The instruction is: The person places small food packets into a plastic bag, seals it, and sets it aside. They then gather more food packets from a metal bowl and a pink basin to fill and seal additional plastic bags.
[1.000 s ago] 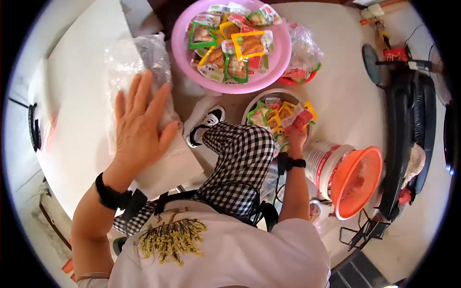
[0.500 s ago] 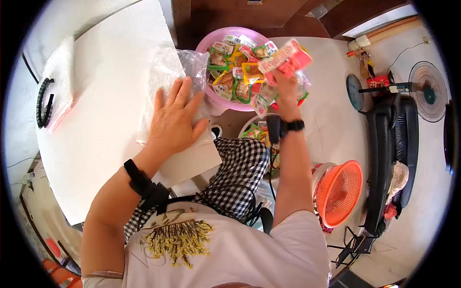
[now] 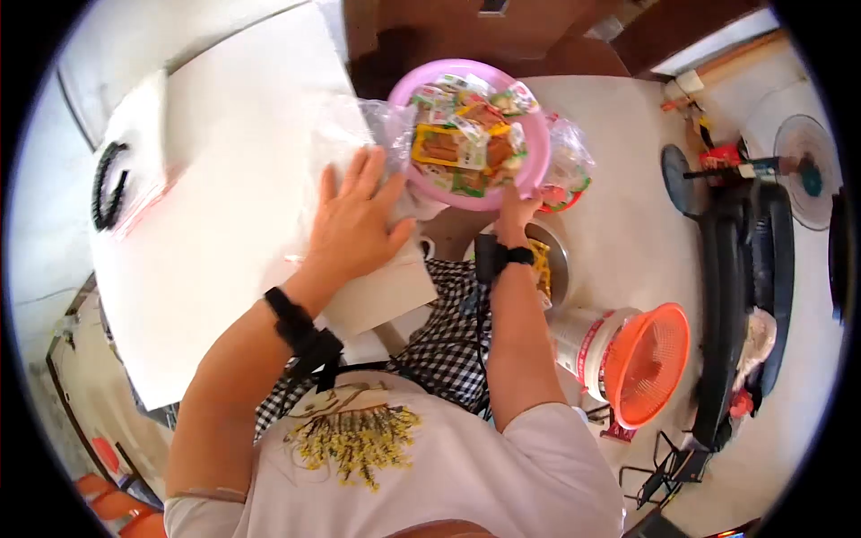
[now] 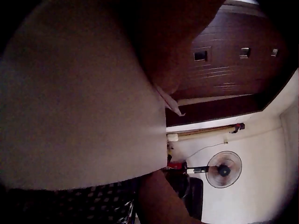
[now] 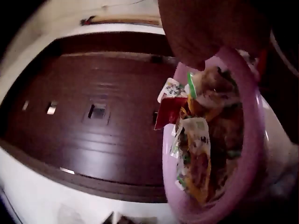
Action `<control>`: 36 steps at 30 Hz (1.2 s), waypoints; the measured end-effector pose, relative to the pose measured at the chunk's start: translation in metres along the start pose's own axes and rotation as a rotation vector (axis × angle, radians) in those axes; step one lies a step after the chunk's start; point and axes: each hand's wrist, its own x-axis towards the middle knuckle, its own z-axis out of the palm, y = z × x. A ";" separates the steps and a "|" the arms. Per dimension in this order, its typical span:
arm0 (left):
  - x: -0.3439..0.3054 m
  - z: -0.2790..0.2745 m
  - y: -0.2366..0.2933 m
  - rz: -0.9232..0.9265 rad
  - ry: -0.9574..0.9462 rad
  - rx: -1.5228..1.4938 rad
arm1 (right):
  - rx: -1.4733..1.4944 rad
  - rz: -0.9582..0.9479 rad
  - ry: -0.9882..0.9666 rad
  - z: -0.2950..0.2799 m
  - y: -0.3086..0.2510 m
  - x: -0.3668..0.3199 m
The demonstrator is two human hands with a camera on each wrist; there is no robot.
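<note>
My left hand [image 3: 357, 224] lies flat, fingers spread, on clear plastic bags [image 3: 387, 121] at the white table's edge. Beyond the table sits a pink basin [image 3: 536, 161] heaped with small food packets [image 3: 448, 148] edged in yellow, green and red. At its near rim my right hand [image 3: 513, 220] grips the basin, fingertips over the edge. From the right wrist view, that hand [image 5: 215, 32] overlaps the pink rim [image 5: 252, 116] right above the packets. Below the right wrist is a metal bowl [image 3: 558, 260] with more packets, partly hidden by the arm.
An orange strainer [image 3: 647, 363] leans on a white bucket [image 3: 583, 345] to the right. Behind the pink basin stands a bagged red basket [image 3: 565, 161]. A black sofa [image 3: 726, 314] and a fan [image 3: 803, 170] are farther right. The white table [image 3: 224, 224] fills the left.
My right hand rose from the metal bowl with red packets, then came down to the pink basin's rim without them. The packets in the basin have shifted. My left hand stays on the plastic bags.
</note>
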 end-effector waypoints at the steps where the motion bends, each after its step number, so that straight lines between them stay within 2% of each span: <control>1: 0.000 0.002 -0.001 -0.004 -0.001 0.004 | 0.030 0.056 -0.060 0.002 0.005 -0.011; 2: -0.003 0.001 -0.003 -0.018 -0.001 0.014 | 0.056 0.114 -0.118 0.003 0.008 -0.023; 4: -0.004 -0.002 -0.006 0.011 0.004 0.024 | -0.072 0.284 -0.380 -0.004 0.044 -0.009; 5: -0.007 0.002 -0.007 0.021 0.034 0.033 | -0.111 0.275 -0.497 -0.009 0.061 -0.005; 7: -0.008 0.007 -0.010 0.040 0.084 0.074 | -0.060 0.444 -0.790 -0.019 0.044 -0.009; 8: -0.012 0.004 -0.009 0.045 0.103 0.067 | 0.016 0.638 -0.968 -0.027 0.023 -0.014; 9: -0.015 0.005 -0.009 0.051 0.100 0.064 | 0.052 0.720 -1.118 -0.034 0.022 -0.001; 11: -0.030 -0.003 -0.018 0.047 0.071 0.062 | -0.053 0.760 -1.060 -0.028 -0.001 -0.013; 12: -0.039 -0.009 -0.022 0.044 0.043 0.056 | -0.175 0.702 -0.841 -0.029 -0.023 -0.028; 14: -0.056 -0.014 -0.041 0.020 0.016 0.057 | -0.150 0.704 -1.039 -0.030 -0.003 0.004; 16: -0.085 -0.021 -0.069 0.000 0.005 0.079 | -0.136 0.643 -1.066 -0.046 0.000 0.012; 18: -0.110 -0.041 -0.092 -0.066 -0.033 0.125 | -0.144 0.515 -0.952 -0.050 -0.023 -0.007; 20: -0.127 -0.070 -0.106 -0.125 -0.099 0.153 | -0.121 0.577 -0.928 -0.052 -0.002 0.013; 22: -0.139 -0.075 -0.124 -0.201 -0.105 0.119 | 0.071 0.656 -0.872 -0.059 -0.018 -0.001; 23: -0.140 -0.083 -0.125 -0.198 -0.067 0.096 | 0.138 0.685 -0.883 -0.061 -0.009 0.005; 24: -0.136 -0.092 -0.122 -0.208 -0.021 0.076 | 0.205 0.707 -0.907 -0.059 0.000 0.010; 27: -0.108 -0.111 -0.108 -0.110 0.051 0.021 | 0.222 0.835 -0.688 -0.045 0.007 0.012; 30: -0.070 -0.115 -0.083 -0.018 0.071 -0.180 | 0.329 0.777 -0.709 -0.044 0.005 0.008; 31: -0.057 -0.111 -0.072 0.000 0.052 -0.304 | 0.400 0.909 -0.655 -0.036 0.016 0.018; 33: -0.035 -0.096 -0.043 0.032 0.042 -0.471 | 0.355 0.858 -0.548 -0.024 0.024 0.025; 35: -0.016 -0.077 -0.019 0.110 0.018 -0.584 | 0.204 0.711 -0.618 -0.023 0.033 0.043; 36: -0.008 -0.062 -0.010 0.045 -0.046 -0.704 | 0.261 0.683 -0.570 -0.024 0.033 0.048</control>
